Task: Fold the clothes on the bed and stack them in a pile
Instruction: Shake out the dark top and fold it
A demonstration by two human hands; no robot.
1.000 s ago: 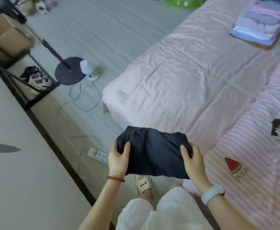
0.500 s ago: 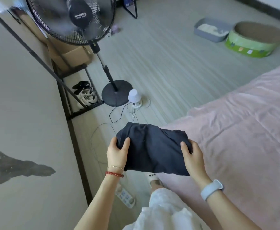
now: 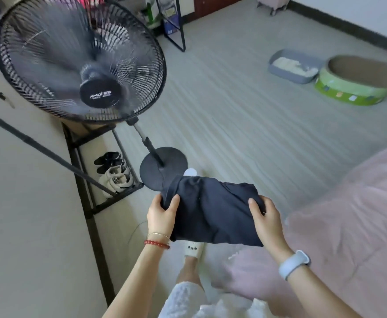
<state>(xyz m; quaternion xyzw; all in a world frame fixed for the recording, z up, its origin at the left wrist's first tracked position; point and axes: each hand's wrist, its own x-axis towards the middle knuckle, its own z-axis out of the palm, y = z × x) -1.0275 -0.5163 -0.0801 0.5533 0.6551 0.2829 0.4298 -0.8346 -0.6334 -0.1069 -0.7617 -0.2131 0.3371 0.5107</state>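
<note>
The person is holding a folded dark navy garment (image 3: 213, 216) in the air in front of them, above the floor (image 3: 245, 115) and just off the edge of the pink bed (image 3: 353, 221), which is lying at 3 o'clock. The left hand (image 3: 161, 218) is keeping its grip clenched on the garment's left end, thumb on top. The right hand (image 3: 267, 220) is grasping the right end the same way. A standing fan (image 3: 80, 63) is rising at 10 o'clock, its round base (image 3: 160, 166) showing just beyond the cloth.
</note>
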